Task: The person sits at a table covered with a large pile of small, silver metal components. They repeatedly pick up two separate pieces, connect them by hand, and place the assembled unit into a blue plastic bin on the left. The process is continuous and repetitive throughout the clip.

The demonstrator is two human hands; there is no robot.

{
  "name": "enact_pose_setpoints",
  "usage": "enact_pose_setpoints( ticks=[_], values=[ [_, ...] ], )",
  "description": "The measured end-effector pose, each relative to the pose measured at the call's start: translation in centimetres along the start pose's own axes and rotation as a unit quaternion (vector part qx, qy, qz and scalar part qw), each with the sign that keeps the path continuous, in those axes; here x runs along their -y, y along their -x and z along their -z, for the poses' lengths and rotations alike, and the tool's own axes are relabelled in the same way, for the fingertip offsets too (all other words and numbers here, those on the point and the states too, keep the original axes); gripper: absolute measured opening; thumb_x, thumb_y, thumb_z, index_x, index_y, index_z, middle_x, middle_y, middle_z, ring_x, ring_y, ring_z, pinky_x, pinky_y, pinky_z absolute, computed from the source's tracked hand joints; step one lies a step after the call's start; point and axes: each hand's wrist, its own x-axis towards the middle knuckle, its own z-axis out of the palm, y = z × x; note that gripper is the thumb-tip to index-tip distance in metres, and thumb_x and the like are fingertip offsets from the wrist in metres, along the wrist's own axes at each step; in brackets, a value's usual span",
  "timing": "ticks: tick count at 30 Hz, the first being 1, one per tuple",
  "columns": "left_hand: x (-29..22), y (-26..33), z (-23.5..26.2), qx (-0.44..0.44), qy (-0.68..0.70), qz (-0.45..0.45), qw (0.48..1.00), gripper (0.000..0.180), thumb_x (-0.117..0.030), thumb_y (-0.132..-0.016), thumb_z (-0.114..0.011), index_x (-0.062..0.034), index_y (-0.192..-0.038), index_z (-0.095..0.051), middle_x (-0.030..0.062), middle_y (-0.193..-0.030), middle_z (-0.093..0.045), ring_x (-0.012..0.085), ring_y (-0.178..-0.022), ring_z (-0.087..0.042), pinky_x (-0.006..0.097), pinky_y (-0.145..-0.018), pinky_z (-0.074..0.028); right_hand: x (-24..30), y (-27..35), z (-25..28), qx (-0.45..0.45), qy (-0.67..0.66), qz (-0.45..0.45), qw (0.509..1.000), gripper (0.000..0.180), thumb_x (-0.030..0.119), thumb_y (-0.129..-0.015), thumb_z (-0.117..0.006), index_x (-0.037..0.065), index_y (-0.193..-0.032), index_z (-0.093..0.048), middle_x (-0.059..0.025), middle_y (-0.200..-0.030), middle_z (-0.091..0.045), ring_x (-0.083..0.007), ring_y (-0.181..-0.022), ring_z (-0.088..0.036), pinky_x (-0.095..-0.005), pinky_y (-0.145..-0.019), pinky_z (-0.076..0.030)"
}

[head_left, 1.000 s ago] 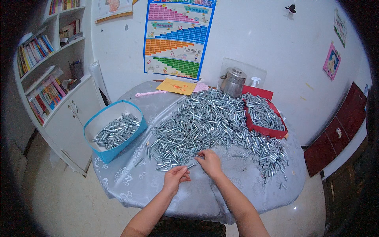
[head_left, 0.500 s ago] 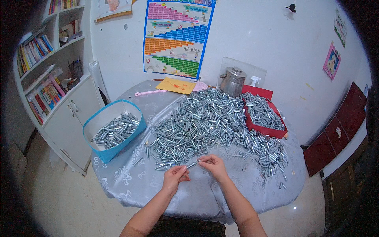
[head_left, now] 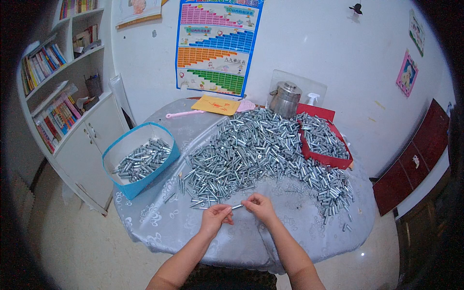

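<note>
Metal pin (head_left: 237,207) spans the gap between two bare hands, held just above the near side of the tabletop (head_left: 193,237), in front of a big heap. The left hand (head_left: 216,217) grips its left end between thumb and fingertips, the remaining fingers curled loosely beneath. The right hand (head_left: 258,208) pinches the other end, its fingers bent and close together; what else may sit inside those fingertips is too small to tell. The pin lies nearly level, its right end slightly farther from the person.

Beyond both hands spreads the heap of metal pins (head_left: 256,150), a broad mound that trails off toward the right in a curved tail. Small metal bits (head_left: 285,186) lie scattered along its near edge. To the left stands a blue box (head_left: 152,179) with a white inside, partly filled with similar pins. At the right, a red box (head_left: 326,162) holds more of them, with the heap pressing against its side.

Behind the heap, a lidded steel pot (head_left: 285,102) stands near a white spray bottle (head_left: 313,99). Farther left, a yellow envelope (head_left: 215,105) lies across a pink fly swatter (head_left: 185,114).
</note>
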Motion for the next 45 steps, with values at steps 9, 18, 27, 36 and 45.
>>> enact_pose_setpoints(
  ticks=[9,18,27,36,45],
  values=[
    [0.3,-0.1,0.2,-0.037,0.024,-0.014,0.999,0.014,-0.011,-0.081,-0.058,0.0024,-0.085,-0.057,0.0085,-0.07,-0.058,0.0139,-0.054,-0.055,0.028,-0.049,-0.05,2.0,0.9,-0.8,0.006,-0.091,0.015,0.996,0.041,0.034,-0.091,-0.039,0.001,-0.079,-0.06,-0.0023,-0.065,-0.054,-0.0081,-0.056,-0.047,-0.0206,-0.053,-0.037],
    [0.1,0.0,-0.1,-0.059,0.036,-0.018,0.997,0.015,-0.012,-0.081,-0.058,0.0023,-0.085,-0.056,0.0086,-0.07,-0.058,0.0131,-0.054,-0.055,0.027,-0.049,-0.051,1.7,1.1,-0.1,0.022,-0.045,0.001,0.999,0.04,0.031,-0.092,-0.037,-0.002,-0.091,-0.061,-0.0033,-0.071,-0.057,-0.0077,-0.057,-0.048,-0.0206,-0.053,-0.039],
    [0.5,-0.2,0.3,-0.053,0.054,-0.028,0.997,0.014,-0.01,-0.081,-0.058,0.0026,-0.087,-0.056,0.01,-0.073,-0.057,0.0148,-0.055,-0.056,0.03,-0.05,-0.052,2.3,1.2,-0.5,0.003,-0.107,0.034,0.994,0.044,0.031,-0.092,-0.036,-0.001,-0.083,-0.064,-0.0041,-0.068,-0.058,-0.0092,-0.055,-0.047,-0.0212,-0.053,-0.038],
    [-3.7,-0.4,0.8,-0.136,-0.01,-0.125,0.983,0.016,-0.007,-0.081,-0.056,0.0049,-0.092,-0.055,0.0097,-0.074,-0.057,0.0147,-0.06,-0.057,0.029,-0.056,-0.052,1.4,0.8,0.7,-0.044,-0.107,-0.044,0.992,0.048,0.036,-0.09,-0.036,-0.001,-0.075,-0.062,-0.0038,-0.059,-0.055,-0.0093,-0.051,-0.047,-0.0217,-0.051,-0.038],
    [-17.5,-3.6,9.6,-0.341,-0.483,-0.36,0.722,0.016,-0.007,-0.075,-0.06,0.0019,-0.089,-0.061,0.0117,-0.078,-0.063,0.0193,-0.066,-0.059,0.03,-0.061,-0.046,1.7,1.0,0.6,-0.086,-0.13,0.006,0.988,0.042,0.036,-0.089,-0.042,0.001,-0.076,-0.063,-0.0018,-0.064,-0.056,-0.0067,-0.054,-0.046,-0.0198,-0.05,-0.037]
  ],
)
